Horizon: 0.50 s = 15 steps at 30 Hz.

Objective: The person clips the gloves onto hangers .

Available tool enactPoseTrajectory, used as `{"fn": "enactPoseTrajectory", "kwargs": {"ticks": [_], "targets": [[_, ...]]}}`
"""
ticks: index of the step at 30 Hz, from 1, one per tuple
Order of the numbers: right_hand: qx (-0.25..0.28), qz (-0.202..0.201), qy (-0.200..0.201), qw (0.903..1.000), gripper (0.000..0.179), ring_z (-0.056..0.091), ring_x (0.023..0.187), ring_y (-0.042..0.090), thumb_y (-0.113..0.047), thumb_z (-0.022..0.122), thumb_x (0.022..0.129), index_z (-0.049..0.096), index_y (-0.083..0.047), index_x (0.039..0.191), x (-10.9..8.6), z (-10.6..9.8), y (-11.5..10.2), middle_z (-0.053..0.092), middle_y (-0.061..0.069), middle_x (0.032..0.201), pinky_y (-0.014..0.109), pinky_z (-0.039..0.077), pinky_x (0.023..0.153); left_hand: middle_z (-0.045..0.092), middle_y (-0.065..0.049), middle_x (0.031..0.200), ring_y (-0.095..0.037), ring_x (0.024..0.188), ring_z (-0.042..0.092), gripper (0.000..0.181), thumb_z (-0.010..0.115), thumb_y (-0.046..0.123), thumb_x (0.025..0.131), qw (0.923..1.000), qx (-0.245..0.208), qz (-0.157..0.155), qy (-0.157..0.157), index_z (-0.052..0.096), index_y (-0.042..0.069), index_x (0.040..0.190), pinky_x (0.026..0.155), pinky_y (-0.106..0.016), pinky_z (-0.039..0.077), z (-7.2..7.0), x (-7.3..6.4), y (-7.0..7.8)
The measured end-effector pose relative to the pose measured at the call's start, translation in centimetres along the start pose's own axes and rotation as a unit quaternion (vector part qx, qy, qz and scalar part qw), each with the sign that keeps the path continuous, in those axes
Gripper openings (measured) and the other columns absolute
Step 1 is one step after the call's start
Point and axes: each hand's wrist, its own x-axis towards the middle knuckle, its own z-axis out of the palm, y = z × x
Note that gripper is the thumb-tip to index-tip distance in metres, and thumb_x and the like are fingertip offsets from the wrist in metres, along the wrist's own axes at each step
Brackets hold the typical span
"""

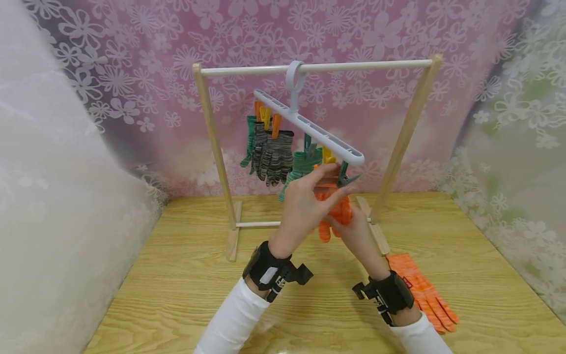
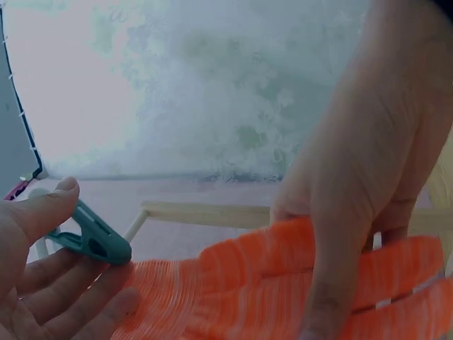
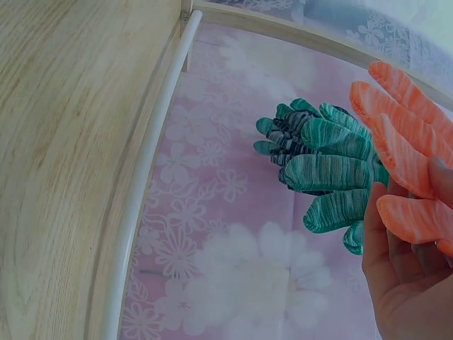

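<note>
An orange striped knit glove (image 1: 339,209) hangs at the near end of the white clip hanger (image 1: 329,136). My left hand (image 1: 302,204) is at its cuff, holding a dark green clothespin (image 2: 99,237) between thumb and fingers. How firmly the clothespin grips the cuff is hard to see. My right hand (image 1: 357,233) grips the same glove by its palm and finger part, with fingers on both sides of the fabric. A yellow clothespin (image 1: 328,155) is just behind, partly hidden by my left hand. Beside it hangs a green glove (image 3: 333,173).
The hanger hooks over the rod (image 1: 362,65) of a wooden rack (image 1: 407,125). Grey-black gloves (image 1: 276,155) hang at its far end under orange and yellow clothespins. A second orange glove (image 1: 422,290) lies on the wooden table (image 1: 177,295), by my right forearm.
</note>
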Motion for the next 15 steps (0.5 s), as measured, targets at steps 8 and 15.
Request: {"fn": "enactPoseTrajectory", "kwargs": {"ticks": [8, 15], "targets": [[-0.016, -0.046, 0.023, 0.9986, 0.019, 0.055, 0.067, 0.013, 0.012, 0.075, 0.084, 0.064, 0.009, 0.100, -0.3, 0.7, 0.4, 0.065, 0.015, 0.079, 0.026, 0.048, 0.064, 0.075, -0.009, 0.105, -0.016, 0.093, 0.073, 0.049, 0.086, 0.023, 0.082, 0.9983, 0.047, 0.004, 0.033, 0.066, 0.005, 0.123, 0.081, -0.015, 0.055, 1.2, 0.4, 0.6], [-0.032, -0.057, 0.016, 0.9977, 0.019, 0.057, 0.067, 0.019, 0.011, 0.076, 0.084, 0.063, 0.008, 0.097, -0.5, 0.8, 0.4, 0.065, 0.013, 0.077, 0.026, 0.047, 0.063, 0.077, -0.006, 0.096, -0.013, 0.086, 0.073, 0.039, 0.086, 0.022, 0.082, 0.9987, 0.025, 0.007, 0.044, 0.069, 0.007, 0.114, 0.077, -0.018, 0.056, 1.5, 0.6, 0.9]]}}
